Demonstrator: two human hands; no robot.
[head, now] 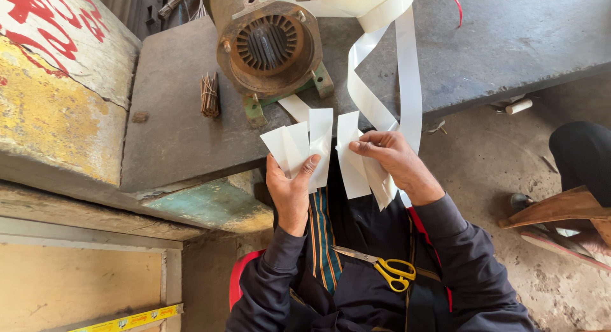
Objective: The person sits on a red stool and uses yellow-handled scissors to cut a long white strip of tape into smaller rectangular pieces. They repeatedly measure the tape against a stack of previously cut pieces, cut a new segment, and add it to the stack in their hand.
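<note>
Cut white slips [299,147] fanned upright in left hand [291,192]; right hand [394,163] just beside, pinching further slips [354,157] with long axes parallel; uncut white strip [407,71] trailing away over bench [178,115].

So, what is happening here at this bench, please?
A seated person holds cut white paper strips in both hands. The left hand grips a fan of short pieces; the right hand pinches more pieces beside a long white paper ribbon that trails up over the grey bench. Yellow-handled scissors lie on the lap. A rusty motor housing stands on the bench.
</note>
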